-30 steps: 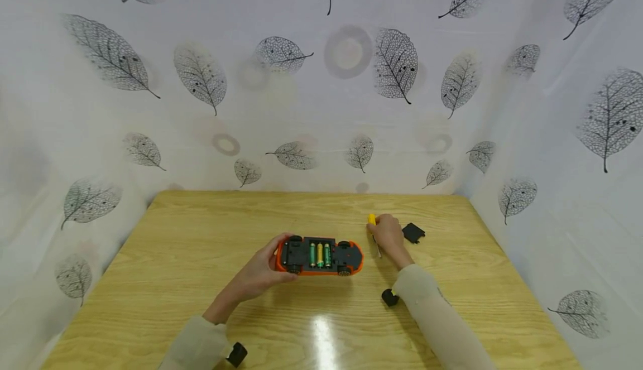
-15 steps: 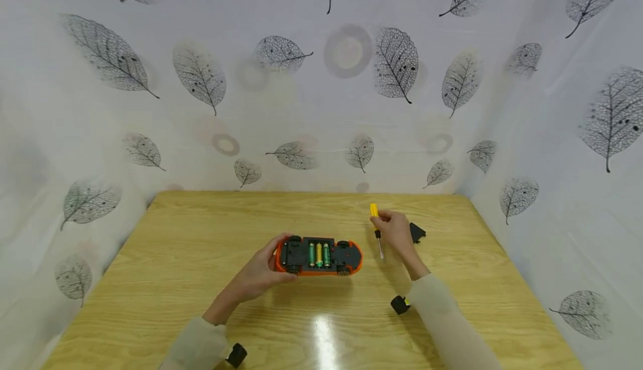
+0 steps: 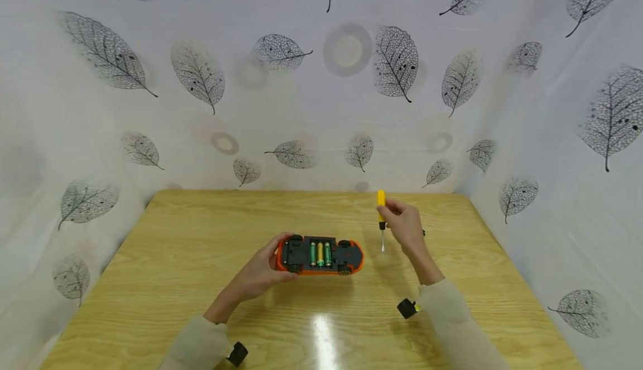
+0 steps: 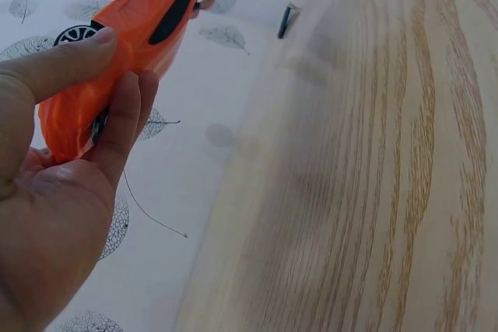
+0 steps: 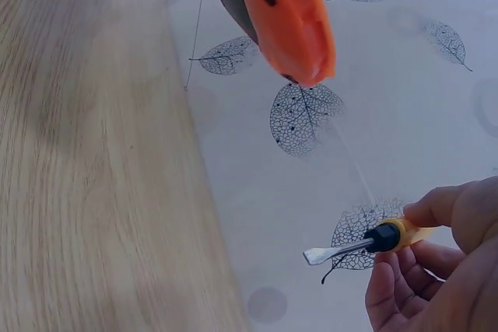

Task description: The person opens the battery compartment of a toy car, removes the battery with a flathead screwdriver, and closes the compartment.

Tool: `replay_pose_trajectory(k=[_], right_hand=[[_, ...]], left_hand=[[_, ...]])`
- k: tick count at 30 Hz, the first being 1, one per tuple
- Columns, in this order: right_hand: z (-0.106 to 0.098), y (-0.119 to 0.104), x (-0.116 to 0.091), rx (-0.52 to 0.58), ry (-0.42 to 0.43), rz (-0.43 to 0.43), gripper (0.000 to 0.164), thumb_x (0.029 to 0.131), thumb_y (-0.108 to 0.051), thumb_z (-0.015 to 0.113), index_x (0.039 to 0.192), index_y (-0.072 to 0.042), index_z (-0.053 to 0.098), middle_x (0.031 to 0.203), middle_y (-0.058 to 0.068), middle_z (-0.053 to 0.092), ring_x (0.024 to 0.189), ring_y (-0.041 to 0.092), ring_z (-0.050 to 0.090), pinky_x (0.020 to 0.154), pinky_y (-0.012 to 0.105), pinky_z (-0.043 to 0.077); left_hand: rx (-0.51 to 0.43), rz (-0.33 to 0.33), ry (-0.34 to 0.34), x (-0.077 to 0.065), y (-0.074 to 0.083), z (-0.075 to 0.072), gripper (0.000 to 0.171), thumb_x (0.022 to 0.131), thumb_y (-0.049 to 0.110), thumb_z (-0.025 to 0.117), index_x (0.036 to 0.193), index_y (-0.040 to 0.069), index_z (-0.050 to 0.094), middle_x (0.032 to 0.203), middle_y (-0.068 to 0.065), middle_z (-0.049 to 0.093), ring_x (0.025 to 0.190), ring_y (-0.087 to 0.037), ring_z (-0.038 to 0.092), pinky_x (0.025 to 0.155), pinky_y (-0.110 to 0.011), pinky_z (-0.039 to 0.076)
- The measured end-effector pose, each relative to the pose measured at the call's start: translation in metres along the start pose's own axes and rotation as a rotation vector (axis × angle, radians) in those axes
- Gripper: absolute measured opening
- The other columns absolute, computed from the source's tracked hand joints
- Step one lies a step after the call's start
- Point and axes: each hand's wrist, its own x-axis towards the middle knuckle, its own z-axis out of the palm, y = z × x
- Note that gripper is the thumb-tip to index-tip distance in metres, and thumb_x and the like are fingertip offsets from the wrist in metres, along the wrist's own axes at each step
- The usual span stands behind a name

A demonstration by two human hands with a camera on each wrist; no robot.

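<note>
An orange toy car [image 3: 297, 254] is held by my left hand [image 3: 260, 272] at its left end. Its black underside faces the head camera, and several batteries [image 3: 320, 254] lie side by side in the uncovered compartment. In the left wrist view, my thumb and fingers grip the orange car body [image 4: 136, 33] from both sides. My right hand [image 3: 408, 227] pinches the yellow handle of a screwdriver [image 3: 382, 207] just right of the car. The shaft points down towards the table; the flat metal blade [image 5: 319, 256] shows in the right wrist view, apart from the car.
A black battery cover [image 3: 423, 232] lies on the wooden table [image 3: 201, 236], mostly hidden behind my right hand. A white leaf-printed curtain [image 3: 321, 107] hangs behind the table and at both sides. Black wrist cameras [image 3: 237, 354] sit by both sleeves.
My right hand has lifted the screwdriver and moved slightly right and towards the back, now covering most of the battery cover. My left hand and the car stay in place.
</note>
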Motion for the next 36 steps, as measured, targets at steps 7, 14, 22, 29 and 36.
replay_pose_trajectory(k=[7, 14, 22, 29, 36], right_hand=[[-0.006, -0.011, -0.004, 0.063, 0.008, -0.042, 0.041, 0.100, -0.022, 0.069, 0.129, 0.007, 0.068, 0.107, 0.021, 0.070, 0.081, 0.016, 0.063, 0.069, 0.024, 0.057], [-0.005, -0.026, -0.007, 0.180, 0.019, -0.075, 0.037, 0.100, -0.020, 0.070, 0.126, 0.007, 0.067, 0.098, 0.011, 0.070, 0.071, 0.013, 0.061, 0.066, 0.024, 0.057], [0.009, -0.042, -0.015, 0.280, -0.008, -0.160, 0.032, 0.102, -0.019, 0.068, 0.124, 0.005, 0.065, 0.103, 0.022, 0.073, 0.071, 0.022, 0.062, 0.065, 0.025, 0.056], [0.027, -0.056, -0.023, 0.324, -0.045, -0.241, 0.030, 0.101, -0.017, 0.069, 0.123, 0.004, 0.064, 0.103, 0.018, 0.075, 0.078, 0.032, 0.065, 0.070, 0.032, 0.059], [0.043, -0.061, -0.030, 0.296, -0.087, -0.317, 0.027, 0.100, -0.017, 0.072, 0.115, 0.004, 0.067, 0.100, 0.022, 0.075, 0.076, 0.027, 0.067, 0.069, 0.028, 0.059]], left_hand=[[0.007, 0.005, -0.003, 0.000, 0.000, 0.000, 0.087, 0.090, -0.012, 0.072, 0.160, 0.000, 0.022, 0.154, -0.031, 0.034, 0.127, -0.043, 0.056, 0.093, -0.032, 0.058], [-0.012, -0.003, -0.008, 0.000, 0.002, 0.001, 0.088, 0.089, -0.009, 0.074, 0.160, 0.000, 0.022, 0.153, -0.031, 0.035, 0.125, -0.042, 0.057, 0.091, -0.032, 0.058], [-0.016, -0.004, -0.010, 0.001, 0.001, 0.003, 0.087, 0.089, -0.010, 0.074, 0.160, 0.000, 0.023, 0.153, -0.031, 0.036, 0.125, -0.041, 0.057, 0.091, -0.032, 0.058], [-0.024, -0.007, -0.020, 0.002, 0.001, 0.005, 0.088, 0.089, -0.009, 0.074, 0.159, 0.000, 0.023, 0.153, -0.031, 0.036, 0.126, -0.041, 0.057, 0.092, -0.032, 0.058], [-0.004, -0.003, -0.021, 0.004, 0.002, 0.009, 0.085, 0.089, -0.012, 0.072, 0.158, 0.001, 0.024, 0.153, -0.031, 0.036, 0.127, -0.042, 0.056, 0.094, -0.032, 0.057]])
